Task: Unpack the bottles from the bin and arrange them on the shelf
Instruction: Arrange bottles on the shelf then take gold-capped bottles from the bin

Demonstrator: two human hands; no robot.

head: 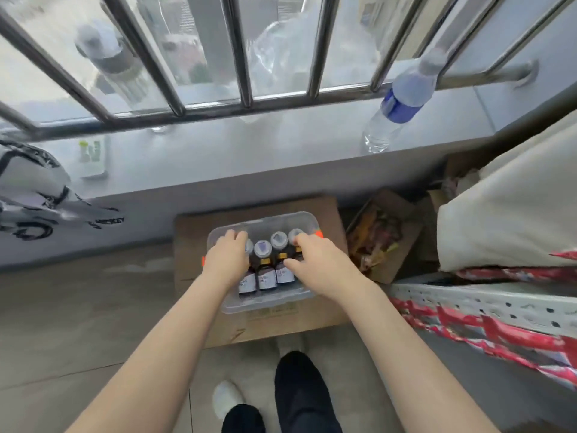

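Head view: I can't read the labels on the brown bottles (267, 271), too blurry. Left hand (225, 260) clutches the leftmost bottle (247, 284), right hand (317, 264) the rightmost bottle (295, 235), in the clear bin (265, 305).

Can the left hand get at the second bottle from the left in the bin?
Probably yes: the bin is open, the second bottle has its cap uncovered, and the left hand is beside it.

Blurry "MICKEY" on printed bag (31, 189), bottle labels (267, 278) unreadable
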